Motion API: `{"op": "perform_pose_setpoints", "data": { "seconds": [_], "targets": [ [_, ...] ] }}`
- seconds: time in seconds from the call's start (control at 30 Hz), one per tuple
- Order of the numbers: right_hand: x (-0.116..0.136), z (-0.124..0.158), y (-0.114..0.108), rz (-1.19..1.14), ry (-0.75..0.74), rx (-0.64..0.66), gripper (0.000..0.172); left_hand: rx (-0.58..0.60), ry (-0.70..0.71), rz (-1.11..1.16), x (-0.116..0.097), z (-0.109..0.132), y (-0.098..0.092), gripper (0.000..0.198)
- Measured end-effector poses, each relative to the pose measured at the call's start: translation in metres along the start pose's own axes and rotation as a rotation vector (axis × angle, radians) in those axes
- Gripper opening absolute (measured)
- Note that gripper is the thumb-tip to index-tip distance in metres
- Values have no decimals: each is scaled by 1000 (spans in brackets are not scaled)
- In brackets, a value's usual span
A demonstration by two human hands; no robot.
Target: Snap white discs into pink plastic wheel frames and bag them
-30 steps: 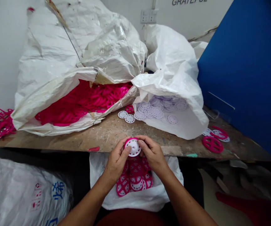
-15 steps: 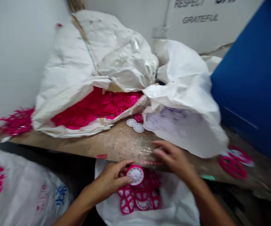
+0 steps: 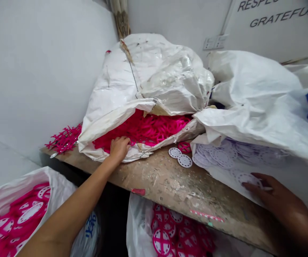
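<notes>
lower left, a bag of pink-and-white wheels [image 3: 28, 214]. centre left, the left hand [image 3: 119, 150] loosely curled at the pink pieces [image 3: 154, 130] in the sack [image 3: 108, 121], its grip unclear. on the bench [image 3: 186, 185], two white discs [image 3: 180, 157]. lower right, the right hand [image 3: 277, 203] open, fingers [image 3: 255, 187] spread on a heap of pale discs [image 3: 220, 157]. upper right, the wall [image 3: 263, 39] reads "grateful"

Up on the white wall [image 3: 277, 39] I'm reading dark lettering: GRATEFUL [image 3: 282, 16], clear as day, and above it RESPE [image 3: 258, 5], cut off at the frame edge. Down on the white sack [image 3: 85, 242], blue print [image 3: 91, 225], Chinese-looking characters, too folded to read.
</notes>
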State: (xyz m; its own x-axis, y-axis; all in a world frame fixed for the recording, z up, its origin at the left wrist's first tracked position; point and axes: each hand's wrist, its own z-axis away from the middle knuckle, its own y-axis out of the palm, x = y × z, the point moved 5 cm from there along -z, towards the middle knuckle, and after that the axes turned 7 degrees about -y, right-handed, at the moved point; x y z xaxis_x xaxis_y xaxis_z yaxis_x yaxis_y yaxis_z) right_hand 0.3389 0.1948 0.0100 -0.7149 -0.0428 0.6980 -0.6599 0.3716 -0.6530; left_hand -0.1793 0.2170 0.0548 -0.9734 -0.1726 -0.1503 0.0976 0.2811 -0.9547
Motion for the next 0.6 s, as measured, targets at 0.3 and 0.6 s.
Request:
{"op": "perform_pose_setpoints", "data": {
  "seconds": [0.3, 0.6],
  "targets": [
    [46, 68, 16, -236, 80, 66, 48, -1, -30, 63, -8, 27, 6, 15],
    [128, 120, 45, -752, -43, 266, 28, 8, -117, 1072, -79, 102, -8, 35]
  ]
}}
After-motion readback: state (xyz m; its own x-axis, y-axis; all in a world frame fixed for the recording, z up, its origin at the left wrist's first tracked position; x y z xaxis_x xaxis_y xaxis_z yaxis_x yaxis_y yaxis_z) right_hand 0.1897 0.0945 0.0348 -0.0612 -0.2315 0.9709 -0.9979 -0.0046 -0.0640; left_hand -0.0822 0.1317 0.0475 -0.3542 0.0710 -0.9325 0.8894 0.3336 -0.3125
